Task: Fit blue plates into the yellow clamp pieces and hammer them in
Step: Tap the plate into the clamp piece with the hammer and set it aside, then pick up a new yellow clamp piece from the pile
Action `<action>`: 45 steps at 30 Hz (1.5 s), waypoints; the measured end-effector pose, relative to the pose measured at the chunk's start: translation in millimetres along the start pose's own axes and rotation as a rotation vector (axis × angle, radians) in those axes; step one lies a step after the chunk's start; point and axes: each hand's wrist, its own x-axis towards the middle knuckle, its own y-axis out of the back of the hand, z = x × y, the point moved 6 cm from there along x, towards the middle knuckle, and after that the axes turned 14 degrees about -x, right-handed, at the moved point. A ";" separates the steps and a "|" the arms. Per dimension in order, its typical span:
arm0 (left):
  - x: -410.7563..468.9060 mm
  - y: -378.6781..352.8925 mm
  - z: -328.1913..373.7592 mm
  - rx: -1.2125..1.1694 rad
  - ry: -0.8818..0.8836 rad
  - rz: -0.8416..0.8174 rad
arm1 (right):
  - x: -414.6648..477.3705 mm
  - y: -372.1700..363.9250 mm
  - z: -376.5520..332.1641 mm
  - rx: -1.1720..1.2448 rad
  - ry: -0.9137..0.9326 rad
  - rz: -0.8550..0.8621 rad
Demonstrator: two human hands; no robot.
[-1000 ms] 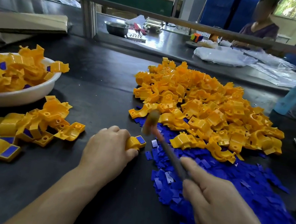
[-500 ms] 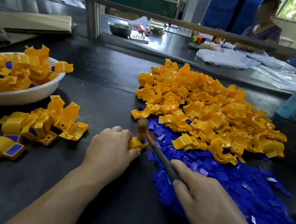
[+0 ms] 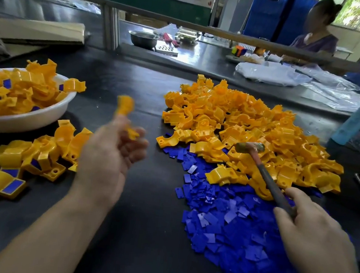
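While the right hand (image 3: pixel 312 234) curls round the thin dark handle of the hammer (image 3: pixel 267 180), its worn head hangs over the near edge of the heap of bare yellow clamps (image 3: pixel 255 128), glossy moulded plastic saddles with holed flanges. Near right of that heap spreads the pile of blue plates (image 3: pixel 240 247), small flat rectangles. At far left a round white bowl (image 3: pixel 30 120) is heaped with fitted clamps (image 3: pixel 15 91), some showing blue inserts; more fitted pieces (image 3: pixel 34 158) lie loose on the matt black table (image 3: pixel 138 234) just near the bowl. The left hand (image 3: pixel 109 159) is raised and blurred, a yellow clamp piece (image 3: pixel 125 106) smeared at its fingertips; I cannot tell whether it is gripped. A steel bowl (image 3: pixel 143 38) sits far back.
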 end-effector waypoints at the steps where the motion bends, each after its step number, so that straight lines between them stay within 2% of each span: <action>1: 2.0 4.4 8.5 -0.187 -0.033 0.033 | 2.5 -3.4 6.2 -0.013 -0.028 -0.019; 3: 5.8 17.0 21.7 -0.409 -0.087 0.125 | 5.7 -7.1 14.8 -0.015 -0.064 -0.031; 6: 7.6 27.8 27.0 -0.558 -0.086 0.206 | 6.4 -8.2 17.4 -0.024 -0.073 -0.023; 11: 3.2 20.8 16.2 -0.587 0.002 0.189 | 6.6 5.4 0.9 -0.019 0.001 0.054; 15: 3.2 15.4 6.5 -0.445 0.045 0.160 | 6.5 15.6 -67.3 -0.006 0.302 0.069; 19: 1.4 11.7 -2.3 -0.326 0.111 0.193 | 23.7 17.1 -155.5 -0.025 0.644 0.202; 23: 0.4 6.7 -9.5 -0.252 0.144 0.183 | 54.4 -1.3 -225.6 -0.135 0.799 0.221; 26: 0.8 6.0 -12.5 -0.234 0.166 0.167 | 67.5 -24.2 -255.0 -0.281 0.857 0.099; 29: 1.3 7.4 -14.9 -0.225 0.196 0.177 | 66.5 -35.9 -258.3 -0.384 0.854 0.068; 33: -1.1 5.6 -21.4 -0.203 0.232 0.178 | 56.7 -26.2 -245.0 -0.315 0.817 0.206; 39: -8.9 -0.6 -29.2 -0.122 0.268 0.133 | 44.7 -20.4 -202.5 -0.200 0.856 0.203; 42: -14.6 -7.7 -36.6 0.008 0.293 0.055 | 40.6 -7.4 -172.3 0.029 0.749 0.172; 45: -23.5 -18.8 -37.2 0.373 0.162 -0.148 | 36.7 9.2 -135.2 0.381 0.522 0.055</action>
